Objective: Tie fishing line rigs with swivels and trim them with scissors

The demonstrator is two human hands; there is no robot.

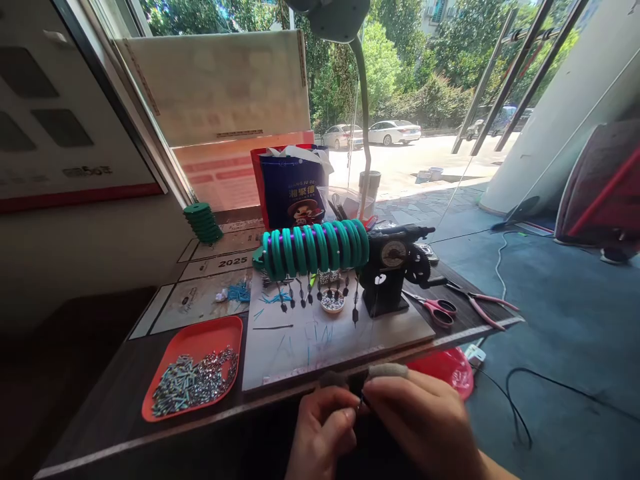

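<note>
My left hand [323, 427] and my right hand [423, 417] meet at the near edge of the table, fingertips pinched together on a tiny dark part [360, 402] between them. A grey finger cot covers my right forefinger. Ahead on a pale board [390, 330] stands a row of green and purple spools [313, 248] on a bar joined to a black hand-crank winder [393, 270]. Small rigged pieces hang under the spools, above a little bowl of beads [333, 301].
An orange tray [200, 340] of small metal parts lies at the left. Pink scissors [437, 310] and pliers [483, 305] lie right of the winder. A red bowl [445, 370] sits below the table edge, a blue bag [295, 190] and lamp arm [364, 107] behind. Cables cross the floor.
</note>
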